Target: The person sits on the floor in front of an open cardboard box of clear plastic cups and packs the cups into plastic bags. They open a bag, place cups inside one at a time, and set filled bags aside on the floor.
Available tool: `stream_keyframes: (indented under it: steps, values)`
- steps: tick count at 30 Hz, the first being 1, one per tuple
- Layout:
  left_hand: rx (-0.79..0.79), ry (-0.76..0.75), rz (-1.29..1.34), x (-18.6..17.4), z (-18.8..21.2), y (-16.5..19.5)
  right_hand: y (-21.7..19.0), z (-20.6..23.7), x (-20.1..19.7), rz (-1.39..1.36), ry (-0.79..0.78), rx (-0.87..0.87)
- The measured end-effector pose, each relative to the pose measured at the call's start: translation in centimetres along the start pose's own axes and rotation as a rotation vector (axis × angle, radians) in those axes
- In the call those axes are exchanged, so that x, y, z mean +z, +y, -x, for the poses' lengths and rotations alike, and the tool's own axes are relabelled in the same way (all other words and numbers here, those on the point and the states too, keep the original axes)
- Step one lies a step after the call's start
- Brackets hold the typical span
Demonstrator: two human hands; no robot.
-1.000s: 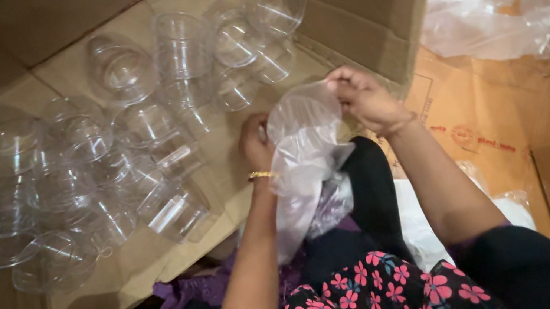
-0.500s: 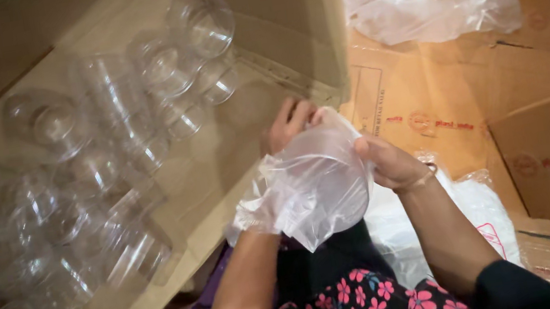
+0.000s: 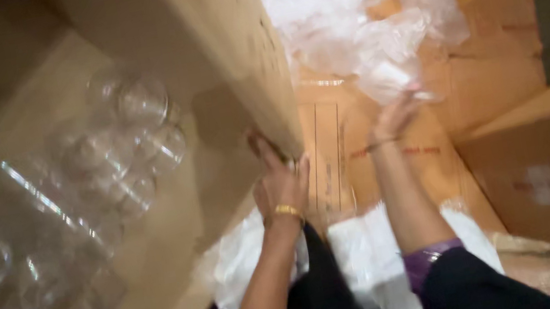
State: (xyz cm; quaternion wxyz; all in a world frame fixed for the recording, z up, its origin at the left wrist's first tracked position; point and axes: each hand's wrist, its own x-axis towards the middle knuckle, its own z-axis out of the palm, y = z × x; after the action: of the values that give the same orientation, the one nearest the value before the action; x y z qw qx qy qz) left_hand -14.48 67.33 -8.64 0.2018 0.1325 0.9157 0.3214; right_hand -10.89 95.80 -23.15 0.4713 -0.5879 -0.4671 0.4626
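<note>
The left hand (image 3: 281, 187) is resting with fingers together against the cardboard box wall (image 3: 228, 57), seemingly bracing it; the right hand (image 3: 396, 114), fingers spread, is touching the crumpled plastic bags (image 3: 371, 17) beyond its fingertips.

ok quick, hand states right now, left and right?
Left hand: fingers resting on the edge of the cardboard box wall, holding nothing.
Right hand: reaching to the clear plastic bags; grip blurred, cannot tell.

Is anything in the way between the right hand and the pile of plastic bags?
Nothing visible. The right hand already reaches the near edge of the plastic bags on the flattened cardboard. The box wall stands beside it, where the left hand rests.
</note>
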Motion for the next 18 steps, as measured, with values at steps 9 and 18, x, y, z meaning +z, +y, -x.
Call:
stream_keyframes:
  steps: [9,18]
  values:
    - [0.018,0.022,0.010,2.2,-2.5,-1.7,1.7,-2.0,22.4,-0.394,-0.267,-0.121]
    - [-0.092,-0.119,0.061,1.3,-3.5,-2.0,-5.0,-0.8,32.8,-0.327,-1.151,-0.078]
